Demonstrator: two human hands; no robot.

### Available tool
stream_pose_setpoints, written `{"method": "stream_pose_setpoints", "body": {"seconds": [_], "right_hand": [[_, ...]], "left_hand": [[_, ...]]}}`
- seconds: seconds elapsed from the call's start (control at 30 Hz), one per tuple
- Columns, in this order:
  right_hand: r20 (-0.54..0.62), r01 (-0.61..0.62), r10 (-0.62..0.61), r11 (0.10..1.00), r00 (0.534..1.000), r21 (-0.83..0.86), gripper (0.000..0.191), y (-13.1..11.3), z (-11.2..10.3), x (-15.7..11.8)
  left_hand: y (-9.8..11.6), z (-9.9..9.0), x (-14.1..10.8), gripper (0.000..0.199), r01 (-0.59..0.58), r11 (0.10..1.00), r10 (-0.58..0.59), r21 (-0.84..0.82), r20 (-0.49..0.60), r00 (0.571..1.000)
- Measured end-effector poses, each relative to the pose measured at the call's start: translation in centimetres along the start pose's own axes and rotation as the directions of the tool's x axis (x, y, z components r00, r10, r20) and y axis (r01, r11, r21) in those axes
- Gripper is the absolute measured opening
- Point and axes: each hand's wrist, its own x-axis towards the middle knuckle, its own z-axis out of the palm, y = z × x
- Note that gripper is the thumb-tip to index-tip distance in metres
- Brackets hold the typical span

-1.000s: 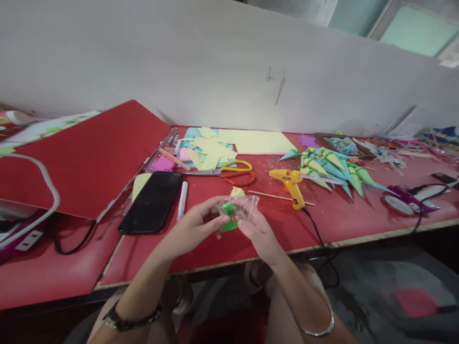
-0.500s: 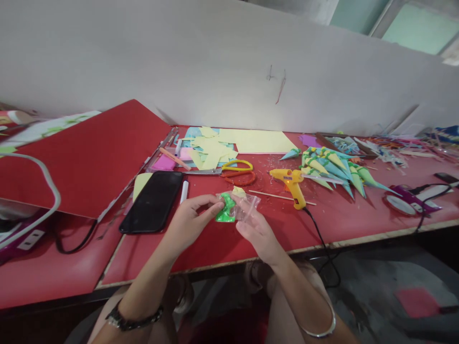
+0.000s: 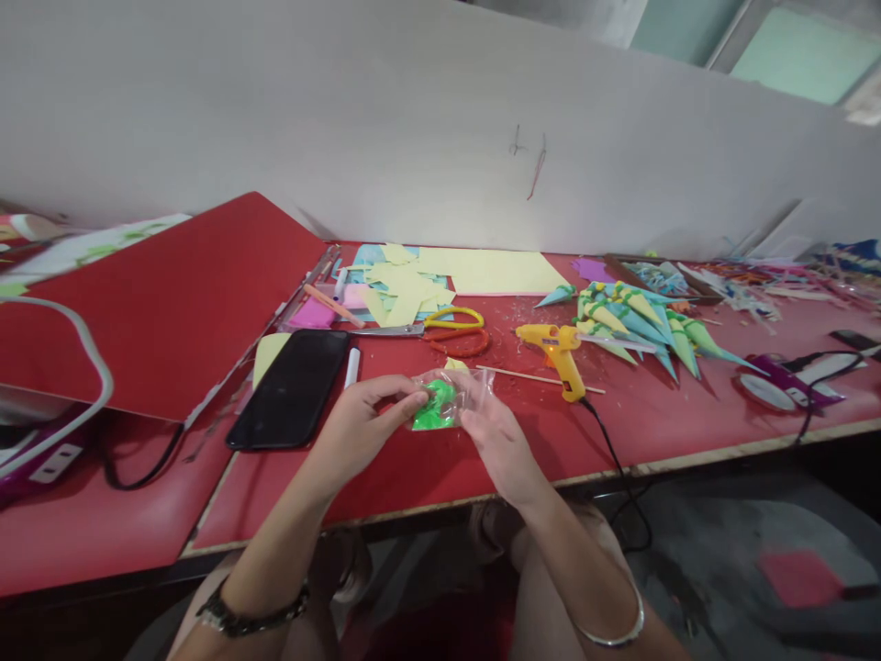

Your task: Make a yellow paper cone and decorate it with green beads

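Note:
Both hands hold a small clear plastic bag (image 3: 435,413) with bright green material inside, just above the red table near its front edge. My left hand (image 3: 364,422) pinches the bag's left side between thumb and fingers. At the opposite side, my right hand (image 3: 501,441) grips the clear part of the bag, its thumb in front and its fingertips partly behind the plastic. What the green material is, I cannot make out. A bit of pale yellow paper (image 3: 455,364) lies just behind the bag.
A black phone (image 3: 289,390) and a white marker (image 3: 352,367) lie left. Behind are scissors (image 3: 454,332) and yellow paper scraps (image 3: 406,285). To the right, a yellow glue gun (image 3: 556,353) trails its cord past a thin stick (image 3: 529,375) and several paper cones (image 3: 633,321).
The bag has been turned and spread flatter, so more of the green material shows. My right fingers have shifted along the plastic; the left hand keeps its pinch.

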Motion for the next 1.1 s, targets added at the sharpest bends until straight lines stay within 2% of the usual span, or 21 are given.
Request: {"method": "stream_pose_setpoints", "body": {"seconds": [0.1,0.27,0.4,0.5,0.57,0.67,0.8,0.93,1.1], "right_hand": [[0.049,-0.014,0.019,0.994,0.999,-0.111,0.035,0.1,-0.3,0.0],[0.098,0.047,-0.038,0.995,0.994,-0.088,0.031,0.2,-0.4,-0.1],[-0.028,0.047,-0.053,0.984,0.998,-0.173,0.022,-0.4,0.0,-0.1],[-0.173,0.009,-0.048,0.976,0.984,-0.216,0.014,-0.6,0.2,0.0],[-0.221,-0.007,-0.043,0.975,0.974,-0.220,0.012,-0.6,0.1,0.0],[-0.228,0.004,-0.063,0.968,0.972,-0.250,0.011,-0.5,0.0,0.1],[-0.208,0.035,-0.103,0.951,0.973,-0.308,0.021,-0.8,0.1,0.2],[-0.274,0.031,-0.144,0.926,0.951,-0.377,0.026,-0.9,0.1,0.2],[-0.244,0.021,-0.118,0.930,0.963,-0.366,0.030,-0.8,-0.3,0.1]], "left_hand": [[0.1,0.0,0.0,0.022,0.018,1.000,-0.017,-0.023,0.024,1.000],[0.0,0.1,-0.2,0.018,0.041,0.996,-0.035,-0.079,0.068,0.997],[0.0,0.2,-0.3,0.017,0.058,0.989,-0.047,-0.138,0.077,0.996],[0.3,0.1,-0.3,0.015,0.048,0.990,-0.036,-0.133,0.090,0.995],[0.5,0.1,-0.3,0.015,0.023,0.992,-0.011,-0.123,0.097,0.995],[0.6,0.1,-0.2,0.023,-0.009,0.998,0.013,-0.063,0.065,0.998],[0.5,0.3,-0.1,0.029,-0.031,0.999,0.031,0.019,0.005,1.000],[0.7,0.6,-0.3,0.030,-0.058,0.996,0.061,0.064,-0.036,0.998],[0.9,0.5,-0.4,0.034,-0.049,0.990,0.061,0.131,-0.086,0.994]]}}
